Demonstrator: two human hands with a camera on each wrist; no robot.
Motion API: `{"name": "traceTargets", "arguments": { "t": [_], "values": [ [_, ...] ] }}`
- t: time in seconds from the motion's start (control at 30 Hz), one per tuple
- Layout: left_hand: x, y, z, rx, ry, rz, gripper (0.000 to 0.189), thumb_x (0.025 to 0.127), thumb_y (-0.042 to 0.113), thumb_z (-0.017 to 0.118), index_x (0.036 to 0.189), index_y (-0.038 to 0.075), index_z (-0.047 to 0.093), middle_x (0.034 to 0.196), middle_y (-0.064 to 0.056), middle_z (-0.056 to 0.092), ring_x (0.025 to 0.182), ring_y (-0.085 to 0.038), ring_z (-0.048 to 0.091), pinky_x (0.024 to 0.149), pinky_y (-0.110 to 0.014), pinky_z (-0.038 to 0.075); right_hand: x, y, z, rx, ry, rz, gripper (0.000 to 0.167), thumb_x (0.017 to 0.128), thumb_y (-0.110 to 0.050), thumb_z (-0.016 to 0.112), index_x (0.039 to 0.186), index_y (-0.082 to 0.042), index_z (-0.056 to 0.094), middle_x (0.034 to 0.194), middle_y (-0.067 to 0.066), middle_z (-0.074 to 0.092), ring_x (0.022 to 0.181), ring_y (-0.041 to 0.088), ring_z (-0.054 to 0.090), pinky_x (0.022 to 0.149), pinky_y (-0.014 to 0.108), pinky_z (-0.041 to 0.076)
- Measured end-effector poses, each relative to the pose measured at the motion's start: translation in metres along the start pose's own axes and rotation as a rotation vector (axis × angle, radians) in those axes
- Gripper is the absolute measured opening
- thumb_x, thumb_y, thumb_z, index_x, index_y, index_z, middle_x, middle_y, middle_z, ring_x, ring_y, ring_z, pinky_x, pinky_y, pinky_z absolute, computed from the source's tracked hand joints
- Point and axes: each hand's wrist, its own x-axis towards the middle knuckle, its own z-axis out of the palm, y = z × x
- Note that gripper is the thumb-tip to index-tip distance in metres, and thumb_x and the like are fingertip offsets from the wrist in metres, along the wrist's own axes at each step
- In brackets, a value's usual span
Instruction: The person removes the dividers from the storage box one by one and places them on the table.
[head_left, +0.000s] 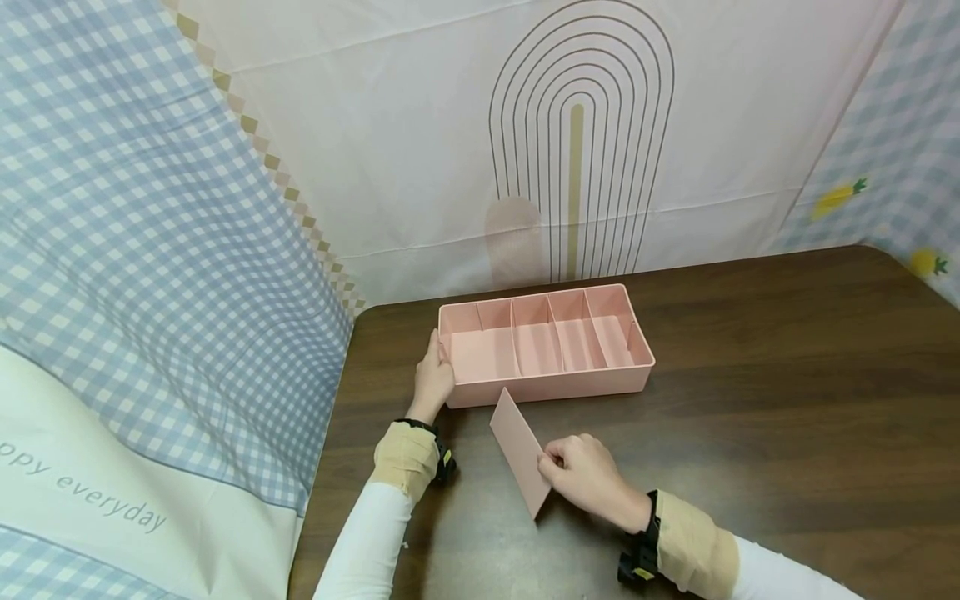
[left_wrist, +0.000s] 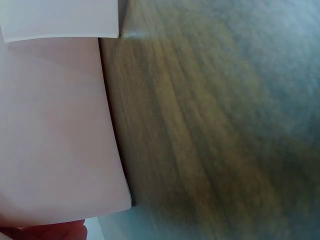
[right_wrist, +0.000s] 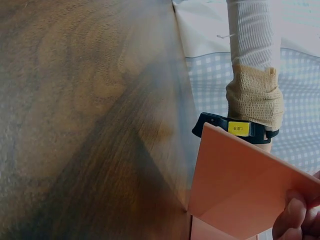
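Note:
A pink divided storage box point(head_left: 551, 387) sits near the table's back edge, its long front wall facing me. My left hand point(head_left: 433, 382) holds the box's left end, with fingers along the end wall. In the left wrist view the box wall point(left_wrist: 60, 135) fills the left side, and a few fingertips show under it. My right hand point(head_left: 588, 477) pinches a flat pink divider panel point(head_left: 519, 454) by its right edge. The panel is tilted in front of the box, its upper corner close to the front wall. In the right wrist view the panel point(right_wrist: 240, 185) stands beside my fingers.
Upright partitions point(head_left: 557, 333) split the box into several compartments, the leftmost being the widest. The dark wooden table point(head_left: 787, 400) extends to the right. A white patterned cloth point(head_left: 420, 167) hangs behind it, and a blue checked cloth point(head_left: 187, 292) hangs along the left.

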Motion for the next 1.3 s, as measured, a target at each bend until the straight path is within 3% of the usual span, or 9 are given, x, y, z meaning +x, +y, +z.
{"name": "traceTargets", "arguments": {
  "t": [0.37,0.67,1.0,1.3],
  "values": [
    [-0.001,0.001,-0.001,-0.001,-0.002,0.013,0.048,0.097,0.017,0.022,0.143,0.011,0.013,0.142,-0.015,0.029,0.126,-0.03,0.034,0.102,-0.043,0.03,-0.004,0.003,0.001,-0.046,-0.029,0.027,0.04,0.073,-0.01,0.053,0.044,-0.019,0.028,0.044,-0.014,0.016,0.043,0.0,0.014,0.043,0.016,0.011],
    [0.0,0.0,-0.001,0.006,-0.006,0.008,0.047,0.097,0.02,0.02,0.143,0.013,0.012,0.142,-0.014,0.028,0.127,-0.03,0.033,0.103,-0.043,0.03,-0.009,0.005,0.001,-0.041,-0.107,0.085,0.041,0.075,-0.011,0.053,0.042,-0.019,0.028,0.042,-0.014,0.016,0.041,0.001,0.015,0.042,0.017,0.01],
    [-0.001,0.0,-0.001,-0.004,-0.016,-0.013,0.051,0.094,0.011,0.025,0.143,0.014,0.011,0.143,-0.013,0.028,0.129,-0.029,0.03,0.104,-0.044,0.028,-0.013,0.009,0.005,-0.076,-0.197,0.114,0.041,0.077,-0.015,0.053,0.043,-0.019,0.03,0.041,-0.013,0.019,0.04,0.004,0.017,0.041,0.019,0.011],
    [0.0,-0.001,0.0,-0.005,-0.017,-0.01,0.051,0.095,0.012,0.024,0.143,0.013,0.011,0.144,-0.012,0.026,0.13,-0.027,0.027,0.105,-0.042,0.026,-0.016,0.012,0.005,-0.027,-0.252,0.128,0.041,0.079,-0.014,0.051,0.04,-0.016,0.039,0.034,-0.012,0.038,0.032,0.003,0.036,0.035,0.02,0.02]
  ]
}}
